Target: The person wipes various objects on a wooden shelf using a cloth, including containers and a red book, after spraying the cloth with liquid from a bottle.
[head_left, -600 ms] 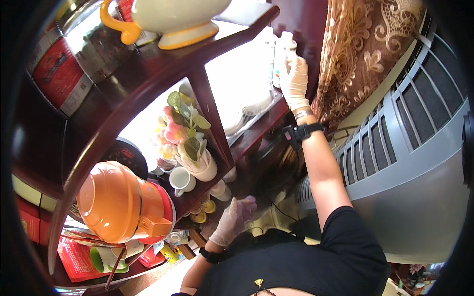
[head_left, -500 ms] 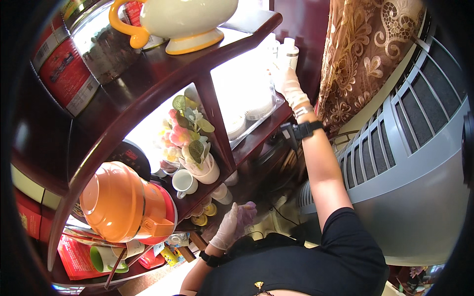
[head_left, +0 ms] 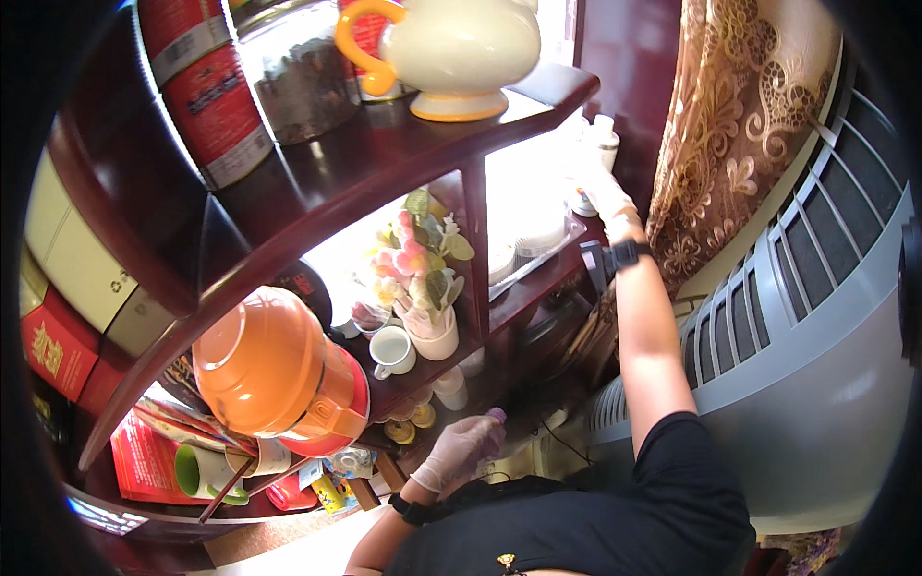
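In a whitish glove, my left hand (head_left: 456,449) is closed around a crumpled purple cloth (head_left: 493,437), low in front of my body. My right hand (head_left: 607,197), gloved too, reaches into the bright shelf compartment at the far right end of the cabinet. Glare washes out its fingers, so their grip does not show. A white bottle (head_left: 604,142) stands just beyond that hand. Part of another container (head_left: 582,204) shows beneath it. To the left of the hand lies a clear tray (head_left: 538,264) holding stacked white round items.
Wooden shelves (head_left: 317,206) curve across the left. They bear an orange pot (head_left: 264,370), a white mug (head_left: 392,352), potted artificial flowers (head_left: 432,326), and a cream-and-yellow teapot-like vessel (head_left: 461,53). A patterned curtain (head_left: 715,144) and a large grey slatted appliance (head_left: 797,384) flank my right arm.
The view has shifted, so the shelves sit farther right and lower. My right hand has drawn slightly down from the white bottle's side. My left hand still grips the purple cloth, now bunched smaller.
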`<state>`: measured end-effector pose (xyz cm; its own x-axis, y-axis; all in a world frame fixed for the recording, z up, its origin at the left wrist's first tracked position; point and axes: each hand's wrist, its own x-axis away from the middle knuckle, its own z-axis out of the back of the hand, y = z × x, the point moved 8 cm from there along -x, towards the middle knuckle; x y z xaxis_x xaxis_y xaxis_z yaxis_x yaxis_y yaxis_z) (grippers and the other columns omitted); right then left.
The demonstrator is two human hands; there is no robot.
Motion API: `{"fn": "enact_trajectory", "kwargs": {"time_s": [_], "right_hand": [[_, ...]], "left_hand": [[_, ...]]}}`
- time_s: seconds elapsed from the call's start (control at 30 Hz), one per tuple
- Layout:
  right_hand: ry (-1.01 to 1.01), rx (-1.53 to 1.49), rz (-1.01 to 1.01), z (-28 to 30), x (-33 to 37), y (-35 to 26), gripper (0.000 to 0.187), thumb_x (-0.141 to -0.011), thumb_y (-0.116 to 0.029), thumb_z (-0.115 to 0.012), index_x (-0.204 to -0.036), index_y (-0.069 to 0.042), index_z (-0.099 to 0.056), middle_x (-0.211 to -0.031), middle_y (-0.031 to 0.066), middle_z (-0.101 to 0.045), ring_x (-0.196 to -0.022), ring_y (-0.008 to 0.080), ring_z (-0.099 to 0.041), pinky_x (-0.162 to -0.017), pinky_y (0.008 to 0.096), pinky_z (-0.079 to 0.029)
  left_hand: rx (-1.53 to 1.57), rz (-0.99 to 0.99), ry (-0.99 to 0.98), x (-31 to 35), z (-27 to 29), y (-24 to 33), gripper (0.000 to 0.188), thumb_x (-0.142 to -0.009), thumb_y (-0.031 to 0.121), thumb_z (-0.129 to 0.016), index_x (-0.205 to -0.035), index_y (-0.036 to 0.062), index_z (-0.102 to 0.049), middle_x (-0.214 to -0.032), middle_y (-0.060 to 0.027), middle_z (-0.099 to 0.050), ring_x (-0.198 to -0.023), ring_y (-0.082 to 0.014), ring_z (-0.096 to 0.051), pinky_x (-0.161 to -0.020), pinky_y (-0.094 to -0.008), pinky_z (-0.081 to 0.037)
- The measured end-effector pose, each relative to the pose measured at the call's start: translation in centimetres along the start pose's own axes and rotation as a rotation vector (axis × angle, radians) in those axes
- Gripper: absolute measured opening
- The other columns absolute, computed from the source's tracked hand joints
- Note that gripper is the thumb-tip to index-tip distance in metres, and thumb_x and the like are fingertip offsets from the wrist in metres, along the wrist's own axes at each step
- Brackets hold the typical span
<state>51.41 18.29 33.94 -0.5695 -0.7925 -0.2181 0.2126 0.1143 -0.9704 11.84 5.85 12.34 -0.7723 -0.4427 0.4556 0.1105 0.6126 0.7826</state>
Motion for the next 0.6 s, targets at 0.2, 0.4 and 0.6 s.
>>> {"fn": "enact_trajectory", "kwargs": {"time_s": [0.2,0.4,0.6], "right_hand": [[0.527,0.045,0.413,-0.5,19.2,-10.9,0.027,-0.089,-0.011,-0.054,-0.112,0.002,-0.059,-0.099,0.0082,-0.064,-0.085,0.0118,-0.059,-0.08,0.0245,-0.046],[0.256,0.246,0.26,-9.6,27.2,-0.1,0.088,-0.069,-0.015,-0.077,-0.139,-0.001,-0.027,-0.139,0.0156,-0.035,-0.128,0.0286,-0.032,-0.106,0.0372,-0.025],[0.332,0.351,0.234,-8.6,31.0,3.0,0.098,-0.069,-0.015,-0.075,-0.143,-0.002,-0.013,-0.143,0.0174,-0.023,-0.123,0.027,-0.032,-0.103,0.0354,-0.028]], "left_hand": [[-0.652,-0.432,-0.149,1.0,-4.4,4.7,0.034,-0.091,0.012,-0.049,-0.122,0.0012,-0.054,-0.107,-0.003,-0.062,-0.082,-0.0075,-0.056,-0.076,-0.023,-0.046],[-0.208,-0.645,-0.113,1.1,-7.4,11.9,0.034,-0.094,0.025,-0.051,-0.118,0.0004,-0.057,-0.095,-0.0045,-0.064,-0.082,-0.0075,-0.055,-0.072,-0.0228,-0.047],[-0.098,-0.437,0.051,-1.5,-8.3,7.8,0.023,-0.088,0.021,-0.061,-0.097,0.001,-0.066,-0.089,-0.0017,-0.063,-0.076,-0.0056,-0.055,-0.067,-0.0205,-0.045]]}}
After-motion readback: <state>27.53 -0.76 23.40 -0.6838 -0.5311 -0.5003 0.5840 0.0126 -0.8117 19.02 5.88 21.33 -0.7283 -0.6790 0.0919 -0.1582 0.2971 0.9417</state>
